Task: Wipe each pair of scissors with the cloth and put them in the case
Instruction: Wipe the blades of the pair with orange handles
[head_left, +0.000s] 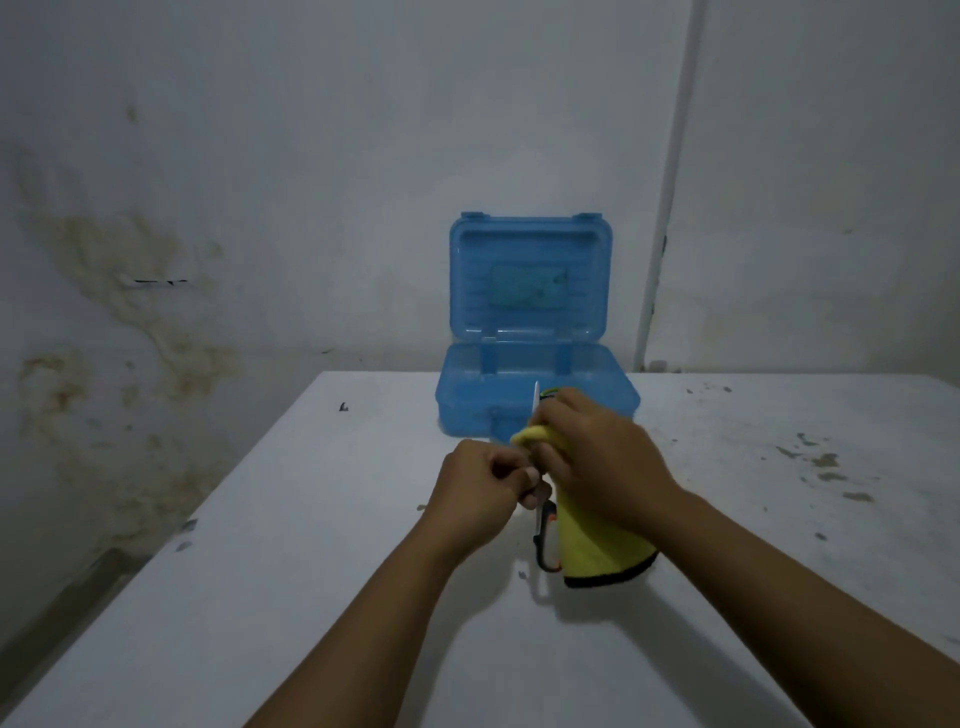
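A blue plastic case (530, 374) stands open at the table's far edge, its lid upright against the wall. In front of it my left hand (483, 488) grips a pair of scissors (545, 545) with black and orange handles, blade tip pointing up past my fingers. My right hand (597, 457) is closed on a yellow cloth (597, 551) with a dark hem, wrapped around the blades; the cloth hangs down to the right of the handles. A green-edged object peeks out of the case behind my right hand, mostly hidden.
The white table (311, 571) has chipped, stained patches at the right (821, 462) and a small dark speck at the left (343, 407). A stained wall rises close behind, with a white pipe (665, 208) running up at the right.
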